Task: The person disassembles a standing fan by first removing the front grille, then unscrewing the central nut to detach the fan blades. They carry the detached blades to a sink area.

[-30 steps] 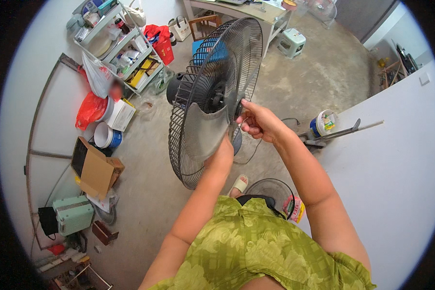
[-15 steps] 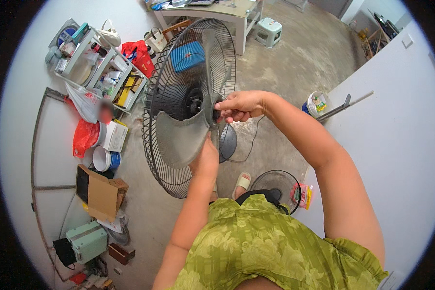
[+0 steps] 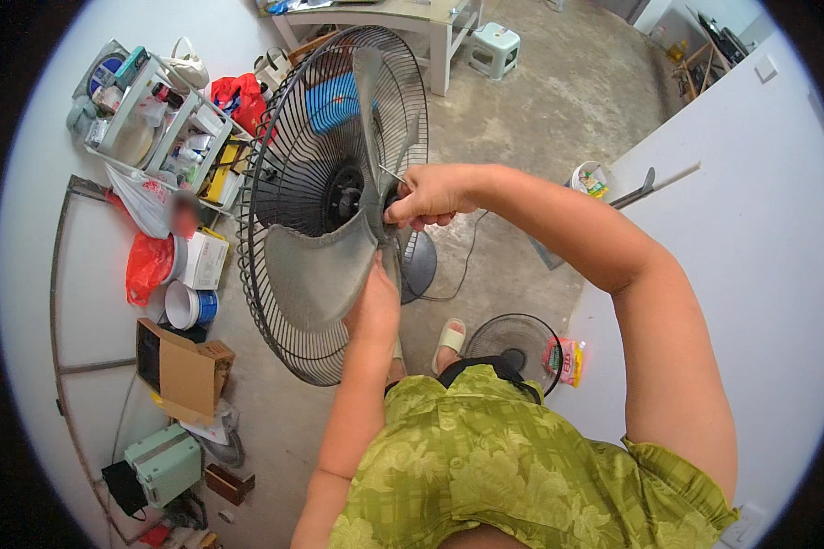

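Note:
A standing fan without its front grille is before me, its black rear wire cage (image 3: 258,297) round a dusty grey fan blade (image 3: 320,279). My left hand (image 3: 374,297) grips the blade's lower part near the centre, its fingers partly hidden behind the blade. My right hand (image 3: 433,192) is closed at the blade's hub, with the thumb against it. A thin metal rod (image 3: 390,173) sticks out above those fingers; its other end is hidden in the hand. Behind the blade shows the dark motor housing (image 3: 343,192).
The round fan base (image 3: 418,265) stands below with a cord on the floor. A loose wire grille (image 3: 513,348) lies by my foot beside a pink packet (image 3: 569,361). At left are a loaded shelf rack (image 3: 160,128) and an open cardboard box (image 3: 188,371). A stool (image 3: 494,50) stands farther off.
The fan and both hands appear slightly farther left, as does the whole view. My right hand has turned a little at the hub, and the thin rod shows at a different angle.

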`<action>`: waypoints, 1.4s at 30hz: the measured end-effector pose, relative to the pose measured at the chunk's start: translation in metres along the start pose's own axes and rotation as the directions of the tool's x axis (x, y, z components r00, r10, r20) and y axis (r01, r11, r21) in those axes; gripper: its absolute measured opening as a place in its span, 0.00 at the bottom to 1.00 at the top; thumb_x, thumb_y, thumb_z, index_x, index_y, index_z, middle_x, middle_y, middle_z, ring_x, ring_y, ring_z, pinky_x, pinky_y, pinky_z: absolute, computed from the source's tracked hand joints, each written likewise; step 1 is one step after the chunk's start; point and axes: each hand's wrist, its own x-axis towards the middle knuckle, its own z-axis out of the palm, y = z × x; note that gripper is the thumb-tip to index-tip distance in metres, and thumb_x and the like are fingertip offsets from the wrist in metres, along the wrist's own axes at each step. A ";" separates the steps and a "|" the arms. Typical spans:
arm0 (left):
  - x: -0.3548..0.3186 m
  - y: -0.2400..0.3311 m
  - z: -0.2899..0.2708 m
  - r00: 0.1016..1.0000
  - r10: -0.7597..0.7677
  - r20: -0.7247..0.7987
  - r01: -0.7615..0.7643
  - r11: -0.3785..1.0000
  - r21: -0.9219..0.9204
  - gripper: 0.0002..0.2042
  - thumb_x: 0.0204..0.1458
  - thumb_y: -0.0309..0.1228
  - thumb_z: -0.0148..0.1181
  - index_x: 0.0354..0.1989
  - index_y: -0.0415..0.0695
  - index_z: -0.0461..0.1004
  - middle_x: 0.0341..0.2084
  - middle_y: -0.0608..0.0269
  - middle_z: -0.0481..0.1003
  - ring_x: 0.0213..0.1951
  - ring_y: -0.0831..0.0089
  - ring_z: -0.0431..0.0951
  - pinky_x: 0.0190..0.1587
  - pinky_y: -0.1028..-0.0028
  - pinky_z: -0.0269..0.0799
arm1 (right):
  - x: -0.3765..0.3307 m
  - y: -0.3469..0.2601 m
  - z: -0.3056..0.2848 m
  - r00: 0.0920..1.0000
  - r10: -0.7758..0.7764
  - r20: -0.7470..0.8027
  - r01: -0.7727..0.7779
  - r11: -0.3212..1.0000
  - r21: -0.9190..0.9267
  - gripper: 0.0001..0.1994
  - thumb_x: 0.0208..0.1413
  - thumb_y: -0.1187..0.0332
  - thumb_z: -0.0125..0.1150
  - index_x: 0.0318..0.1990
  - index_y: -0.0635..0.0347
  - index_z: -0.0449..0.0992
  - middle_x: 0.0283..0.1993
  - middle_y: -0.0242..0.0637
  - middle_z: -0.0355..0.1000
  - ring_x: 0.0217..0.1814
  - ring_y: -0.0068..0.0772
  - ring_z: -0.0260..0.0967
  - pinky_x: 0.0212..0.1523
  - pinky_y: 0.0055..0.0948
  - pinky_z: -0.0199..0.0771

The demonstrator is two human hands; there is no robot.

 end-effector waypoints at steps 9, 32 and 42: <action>0.000 0.000 -0.004 0.998 0.058 -0.021 -0.059 0.998 -0.034 0.11 0.59 0.30 0.48 0.42 0.37 0.74 0.36 0.43 0.76 0.38 0.47 0.75 0.43 0.59 0.69 | 0.001 0.008 0.010 0.980 -0.096 -0.172 0.064 0.981 -0.182 0.20 0.43 0.56 0.66 0.18 0.67 0.72 0.14 0.34 0.64 0.15 0.25 0.59 0.15 0.27 0.58; -0.012 0.008 -0.014 0.998 0.036 -0.054 -0.036 0.999 -0.001 0.18 0.53 0.36 0.58 0.45 0.34 0.71 0.41 0.42 0.74 0.44 0.44 0.72 0.48 0.54 0.65 | -0.051 0.067 0.035 0.930 0.003 -0.367 0.222 0.792 0.569 0.17 0.60 0.54 0.45 0.32 0.58 0.72 0.28 0.28 0.69 0.27 0.18 0.65 0.25 0.22 0.65; -0.050 0.022 -0.038 0.951 0.188 0.247 -0.074 0.911 -0.406 0.15 0.52 0.28 0.59 0.45 0.39 0.64 0.38 0.49 0.72 0.36 0.56 0.75 0.37 0.64 0.70 | -0.056 0.068 0.142 0.833 -0.295 -0.468 0.535 0.644 0.546 0.22 0.66 0.58 0.40 0.51 0.66 0.74 0.38 0.36 0.68 0.39 0.26 0.66 0.45 0.26 0.69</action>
